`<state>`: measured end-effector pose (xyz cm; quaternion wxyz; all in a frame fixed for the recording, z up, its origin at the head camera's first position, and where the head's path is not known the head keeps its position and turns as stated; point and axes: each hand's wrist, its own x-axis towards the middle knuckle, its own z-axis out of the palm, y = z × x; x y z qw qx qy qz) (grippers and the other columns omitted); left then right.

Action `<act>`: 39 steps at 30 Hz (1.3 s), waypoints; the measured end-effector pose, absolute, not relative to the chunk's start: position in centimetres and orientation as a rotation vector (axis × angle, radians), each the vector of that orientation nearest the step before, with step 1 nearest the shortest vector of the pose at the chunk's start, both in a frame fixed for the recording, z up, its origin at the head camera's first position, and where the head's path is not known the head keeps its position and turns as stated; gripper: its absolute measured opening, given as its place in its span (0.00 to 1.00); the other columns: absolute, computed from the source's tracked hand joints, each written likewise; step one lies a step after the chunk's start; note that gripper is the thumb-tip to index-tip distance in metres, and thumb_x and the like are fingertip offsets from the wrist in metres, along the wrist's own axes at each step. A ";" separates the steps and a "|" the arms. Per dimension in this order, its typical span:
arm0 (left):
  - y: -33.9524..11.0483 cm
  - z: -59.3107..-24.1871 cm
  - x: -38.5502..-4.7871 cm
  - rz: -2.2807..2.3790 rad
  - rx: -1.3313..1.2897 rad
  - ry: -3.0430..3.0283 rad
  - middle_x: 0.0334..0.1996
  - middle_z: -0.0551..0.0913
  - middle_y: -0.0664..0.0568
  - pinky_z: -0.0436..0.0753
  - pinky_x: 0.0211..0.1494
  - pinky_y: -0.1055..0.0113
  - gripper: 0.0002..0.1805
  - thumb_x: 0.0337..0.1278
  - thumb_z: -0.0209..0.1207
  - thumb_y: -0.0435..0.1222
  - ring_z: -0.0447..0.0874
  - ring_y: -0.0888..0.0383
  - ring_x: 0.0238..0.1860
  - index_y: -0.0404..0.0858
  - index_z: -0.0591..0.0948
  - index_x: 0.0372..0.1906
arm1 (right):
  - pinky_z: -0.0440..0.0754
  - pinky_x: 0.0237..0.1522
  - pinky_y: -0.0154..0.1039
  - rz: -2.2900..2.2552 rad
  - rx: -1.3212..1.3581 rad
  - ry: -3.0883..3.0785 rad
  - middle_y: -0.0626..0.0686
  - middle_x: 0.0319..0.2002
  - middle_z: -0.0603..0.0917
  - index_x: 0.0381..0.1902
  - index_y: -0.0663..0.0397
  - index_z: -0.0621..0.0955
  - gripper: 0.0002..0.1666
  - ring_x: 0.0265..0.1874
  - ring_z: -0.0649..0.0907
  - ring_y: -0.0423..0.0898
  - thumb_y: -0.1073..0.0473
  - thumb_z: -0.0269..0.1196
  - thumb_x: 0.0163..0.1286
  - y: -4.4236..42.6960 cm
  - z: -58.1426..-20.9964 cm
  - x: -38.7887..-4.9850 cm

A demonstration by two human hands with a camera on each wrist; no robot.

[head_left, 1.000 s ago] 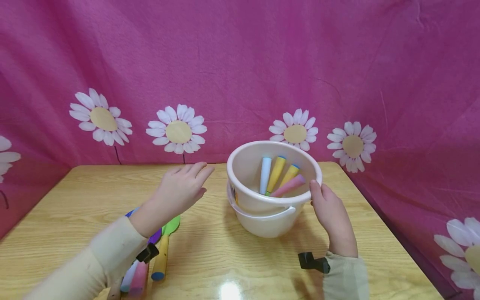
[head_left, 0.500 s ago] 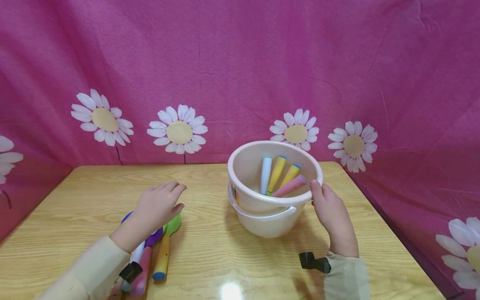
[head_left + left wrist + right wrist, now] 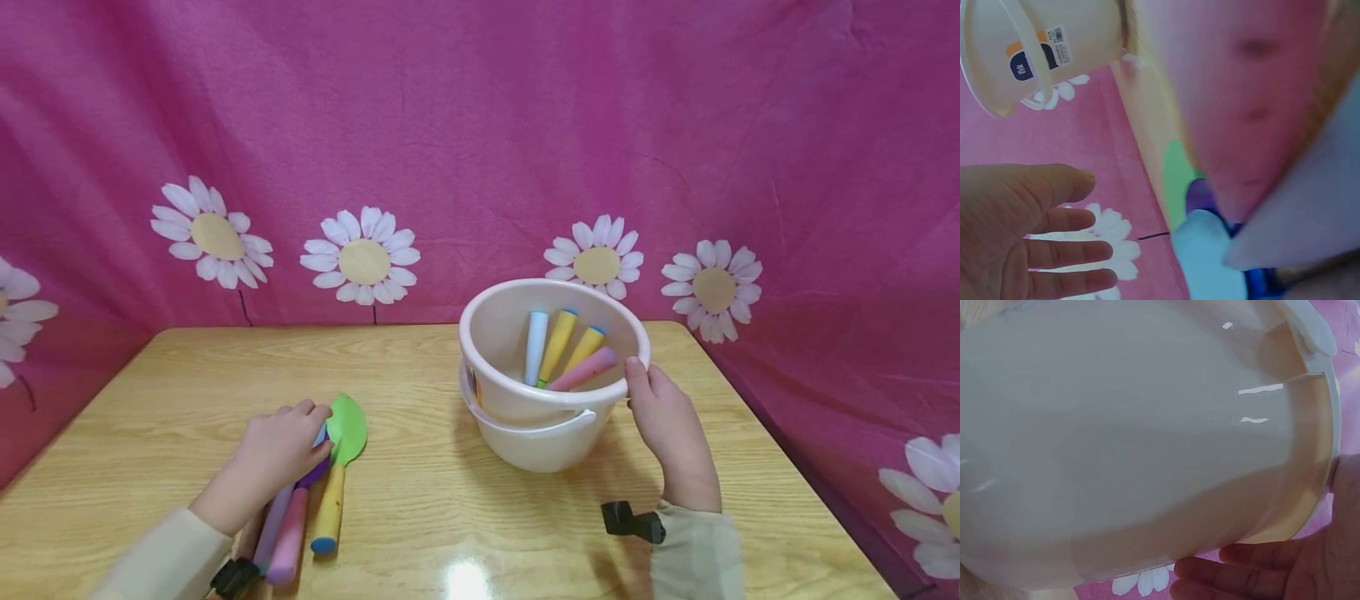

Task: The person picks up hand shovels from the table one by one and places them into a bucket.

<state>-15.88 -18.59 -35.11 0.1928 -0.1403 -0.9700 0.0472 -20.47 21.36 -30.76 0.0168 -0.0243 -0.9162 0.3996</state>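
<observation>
A white bucket (image 3: 540, 448) stands on the table, tilted slightly. My right hand (image 3: 671, 429) grips its rim, thumb on the rim and fingers against the outside, as the right wrist view shows. Inside the bucket lean a light blue handle (image 3: 536, 346), yellow handles (image 3: 557, 343) and a pink handle (image 3: 585, 369); their lower ends are hidden. My left hand (image 3: 270, 454) hovers over a bunch of toy shovels at left, its fingers extended in the left wrist view. Among them are a green shovel (image 3: 347, 429) with a yellow handle and a purple shovel with a pink handle (image 3: 289, 537).
The wooden table (image 3: 420, 517) ends at the back against a pink cloth (image 3: 465, 150) printed with white daisies. The cloth also closes in both sides. The bucket's own handle (image 3: 581, 419) hangs down at its front.
My left hand has moved away from the bucket, left and down to the toy shovels. The right hand and the bucket have stayed in place.
</observation>
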 end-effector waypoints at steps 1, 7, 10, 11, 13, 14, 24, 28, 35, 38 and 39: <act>-18.7 -35.3 -15.7 0.127 -0.377 -2.755 0.27 0.77 0.48 0.72 0.16 0.58 0.16 0.37 0.65 0.39 0.76 0.52 0.22 0.36 0.77 0.34 | 0.66 0.49 0.59 1.248 -0.081 -2.848 0.66 0.56 0.68 0.63 0.62 0.60 0.42 0.51 0.71 0.60 0.34 0.29 0.67 21.4 -30.8 -20.5; -19.5 -36.1 -14.8 0.065 -0.249 -2.993 0.31 0.78 0.47 0.74 0.21 0.51 0.18 0.43 0.64 0.43 0.78 0.49 0.27 0.37 0.77 0.38 | 0.66 0.49 0.59 1.252 -0.090 -2.859 0.66 0.56 0.68 0.63 0.61 0.59 0.43 0.52 0.71 0.60 0.33 0.28 0.66 21.4 -30.7 -20.4; -19.6 -36.4 -14.6 0.009 -0.186 -3.102 0.30 0.78 0.47 0.73 0.23 0.50 0.16 0.46 0.62 0.43 0.78 0.48 0.28 0.37 0.77 0.38 | 0.66 0.49 0.59 1.235 -0.083 -2.857 0.67 0.56 0.68 0.64 0.62 0.58 0.44 0.52 0.71 0.61 0.33 0.28 0.66 21.5 -30.6 -20.4; -19.7 -36.5 -14.5 -0.019 -0.171 -3.130 0.28 0.77 0.48 0.73 0.23 0.51 0.14 0.46 0.61 0.42 0.77 0.50 0.27 0.36 0.76 0.35 | 0.66 0.49 0.60 1.231 -0.083 -2.855 0.67 0.56 0.68 0.64 0.62 0.58 0.44 0.52 0.71 0.61 0.33 0.28 0.66 21.5 -30.6 -20.4; -19.6 -36.7 -14.3 -0.080 -0.154 -3.165 0.24 0.75 0.49 0.72 0.23 0.55 0.11 0.47 0.60 0.41 0.74 0.52 0.23 0.36 0.75 0.30 | 0.66 0.49 0.60 1.233 -0.085 -2.852 0.68 0.57 0.67 0.65 0.62 0.57 0.44 0.52 0.71 0.62 0.33 0.28 0.66 21.5 -30.6 -20.4; -19.6 -36.9 -14.3 -0.106 -0.149 -3.177 0.22 0.73 0.50 0.72 0.23 0.56 0.11 0.47 0.60 0.40 0.72 0.53 0.22 0.36 0.74 0.28 | 0.66 0.49 0.60 1.239 -0.089 -2.850 0.67 0.57 0.67 0.65 0.62 0.57 0.44 0.52 0.71 0.62 0.33 0.28 0.66 21.5 -30.6 -20.4; -19.4 -37.5 -13.6 -0.184 -0.025 -3.223 0.15 0.68 0.50 0.70 0.21 0.62 0.12 0.48 0.60 0.37 0.67 0.56 0.17 0.34 0.71 0.20 | 0.66 0.48 0.60 1.241 -0.098 -2.852 0.67 0.57 0.68 0.65 0.62 0.58 0.44 0.51 0.71 0.61 0.33 0.27 0.66 21.5 -30.9 -20.4; -19.0 -37.5 -13.1 -0.193 -0.015 -3.212 0.16 0.69 0.49 0.72 0.22 0.61 0.12 0.48 0.59 0.36 0.69 0.55 0.18 0.35 0.71 0.19 | 0.66 0.49 0.60 1.245 -0.096 -2.863 0.67 0.57 0.67 0.65 0.61 0.57 0.44 0.52 0.71 0.61 0.33 0.28 0.66 21.4 -30.8 -20.4; -18.2 -37.8 -13.1 -0.170 -0.086 -3.184 0.13 0.68 0.53 0.71 0.21 0.60 0.14 0.43 0.62 0.38 0.68 0.56 0.18 0.39 0.69 0.15 | 0.65 0.49 0.60 1.267 -0.109 -2.870 0.66 0.58 0.66 0.65 0.61 0.57 0.45 0.53 0.70 0.61 0.32 0.27 0.66 21.5 -30.6 -20.4; -18.0 -37.7 -13.4 -0.126 -0.069 -3.211 0.15 0.71 0.51 0.73 0.23 0.58 0.13 0.41 0.63 0.37 0.70 0.56 0.19 0.38 0.71 0.16 | 0.65 0.50 0.60 1.299 -0.127 -2.867 0.65 0.58 0.66 0.65 0.60 0.56 0.45 0.53 0.70 0.61 0.31 0.28 0.65 21.5 -30.6 -20.4; -17.9 -37.6 -13.4 -0.116 -0.053 -3.227 0.16 0.72 0.51 0.74 0.23 0.58 0.13 0.41 0.64 0.37 0.71 0.55 0.19 0.37 0.72 0.17 | 0.65 0.50 0.60 1.307 -0.128 -2.865 0.65 0.58 0.66 0.65 0.60 0.57 0.45 0.53 0.70 0.61 0.31 0.28 0.65 21.5 -30.6 -20.4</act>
